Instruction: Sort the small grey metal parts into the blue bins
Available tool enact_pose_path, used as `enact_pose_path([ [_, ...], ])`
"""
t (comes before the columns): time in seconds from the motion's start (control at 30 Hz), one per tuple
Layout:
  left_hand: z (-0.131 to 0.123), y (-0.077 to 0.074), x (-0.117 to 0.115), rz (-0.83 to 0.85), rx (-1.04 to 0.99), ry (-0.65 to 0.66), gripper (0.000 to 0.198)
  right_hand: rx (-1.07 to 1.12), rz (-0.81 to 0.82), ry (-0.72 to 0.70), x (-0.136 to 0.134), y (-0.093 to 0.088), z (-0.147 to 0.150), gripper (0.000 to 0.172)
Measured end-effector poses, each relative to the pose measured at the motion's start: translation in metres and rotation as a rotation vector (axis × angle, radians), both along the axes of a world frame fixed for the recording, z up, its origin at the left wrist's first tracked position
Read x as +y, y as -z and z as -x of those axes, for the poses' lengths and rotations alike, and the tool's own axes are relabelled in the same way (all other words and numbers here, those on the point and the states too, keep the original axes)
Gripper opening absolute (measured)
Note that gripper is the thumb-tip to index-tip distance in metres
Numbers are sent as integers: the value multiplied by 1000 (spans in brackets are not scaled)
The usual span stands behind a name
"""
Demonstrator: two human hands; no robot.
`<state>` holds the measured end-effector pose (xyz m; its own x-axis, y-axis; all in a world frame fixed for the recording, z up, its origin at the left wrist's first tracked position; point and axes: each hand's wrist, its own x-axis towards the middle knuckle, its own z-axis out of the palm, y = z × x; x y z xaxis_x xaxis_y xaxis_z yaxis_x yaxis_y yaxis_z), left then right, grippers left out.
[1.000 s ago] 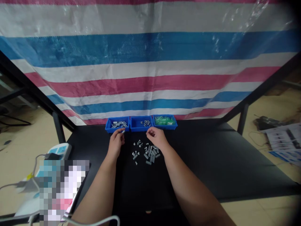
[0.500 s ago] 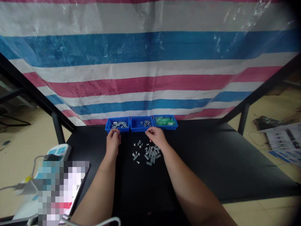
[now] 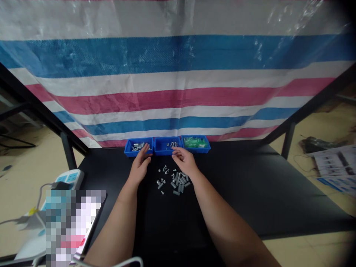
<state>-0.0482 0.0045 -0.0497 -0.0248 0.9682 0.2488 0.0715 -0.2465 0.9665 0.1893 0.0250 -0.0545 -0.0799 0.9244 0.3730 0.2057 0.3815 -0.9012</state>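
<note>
Left hand (image 3: 139, 167), blue bin (image 3: 128, 151) — metal cylinders (image 3: 137, 147) inside

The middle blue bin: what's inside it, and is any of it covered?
The middle blue bin holds a small cluster of silver screws. The right hand covers its front right corner, so anything beneath those fingers cannot be seen.

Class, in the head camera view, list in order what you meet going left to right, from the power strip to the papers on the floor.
power strip → bin of metal tubes → bin of screws → bin of green parts → papers
</note>
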Motion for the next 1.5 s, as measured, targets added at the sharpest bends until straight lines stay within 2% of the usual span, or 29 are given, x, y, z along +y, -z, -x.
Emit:
enact_pose_path([
  [0.07, 0, 1, -2, -18, 136, 6, 43, -152, -45, 1, -5, -4, -5, 18],
  [0.13, -2, -1, -6, -22, 237, 25, 30, -297, -56, -44, -10, -11, -11, 13],
  [0.3, -8, -16, -20, -63, 444, 169, 14, -559, -36, -268, -24, -28, -28, 21],
  [0.43, -11, -25, -30, -63, 481, 311, 17, -702, 42, -383, -30, -32, -35, 23],
  [0.57, -8, -26, -36, 8, 472, 392, 21, -776, 55, -374, -31, -28, -34, 28],
  [0.83, -10, -32, -38, 11, 538, 423, 24, -782, 32, -241, -25, -18, -26, 16],
  [0.93, -16, -36, -39, -10, 501, 369, 21, -731, -29, -198, -26, -24, -23, 12],
  [1.03, -25, -37, -41, 36, 345, 331, 25, -610, -104, -191, -30, -33, -16, 11],
  [1.13, -33, -32, -41, 61, 236, 335, 24, -500, -129, -249, -35, -38, -7, 11],
  [1.23, -36, -22, -36, 75, 170, 283, 18, -465, -121, -259, -37, -37, -2, 13],
  [1.37, -31, -10, -25, 156, 6, 119, 24, -601, -93, -178, -32, -28, -8, 20],
  [1.5, -22, -4, -14, 249, -260, -58, 37, -786, 21, -124, -26, -16, -16, 16],
])
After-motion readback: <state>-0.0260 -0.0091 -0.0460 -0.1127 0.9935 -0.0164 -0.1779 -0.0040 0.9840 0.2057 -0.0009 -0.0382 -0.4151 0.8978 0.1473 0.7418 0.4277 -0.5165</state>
